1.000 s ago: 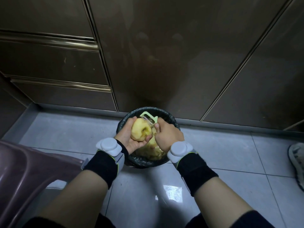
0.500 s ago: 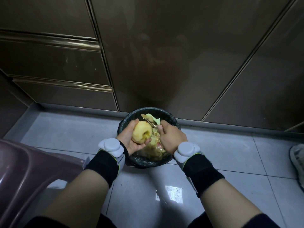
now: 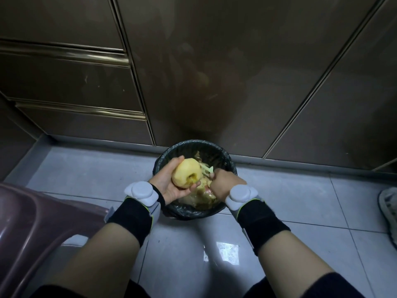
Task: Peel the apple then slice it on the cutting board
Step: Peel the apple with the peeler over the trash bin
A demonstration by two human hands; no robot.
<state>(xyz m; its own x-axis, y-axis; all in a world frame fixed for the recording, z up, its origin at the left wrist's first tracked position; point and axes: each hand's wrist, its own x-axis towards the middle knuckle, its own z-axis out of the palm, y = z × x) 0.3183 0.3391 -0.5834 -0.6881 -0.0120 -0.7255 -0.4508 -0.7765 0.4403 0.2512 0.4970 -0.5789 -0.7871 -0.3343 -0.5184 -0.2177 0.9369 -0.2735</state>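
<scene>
Looking down at a grey tiled floor (image 3: pixel 86 173), you face dark brown cabinet fronts (image 3: pixel 214 72) that fill the upper half of the view. At the far left, the edge of a purple-brown plastic stool (image 3: pixel 32 222) comes into the corner. Your left forearm reaches up from the bottom, with a black wrist band (image 3: pixel 133 220) carrying a round grey-white unit. Your left hand (image 3: pixel 169 181) cups the apple (image 3: pixel 187 173), fingers curled over its top and thumb under it. The apple is pale yellow, bare of skin on the side you can see, with its hollow end turned toward you. It is held above a small round bin (image 3: pixel 223 153) lined with a black bag, which stands against the foot of the cabinets. Pale peels (image 3: pixel 193 200) lie heaped inside the bin. Just beside the apple's right side is the light green tip of a peeler (image 3: pixel 207 169); whether its blade touches the fruit cannot be made out. Your right hand (image 3: pixel 225 183) is closed in a fist round the peeler's handle, knuckles up, with a matching band (image 3: pixel 260 220) on that wrist. At the far right edge, part of a grey shoe (image 3: pixel 388 211) rests on the tiles.
</scene>
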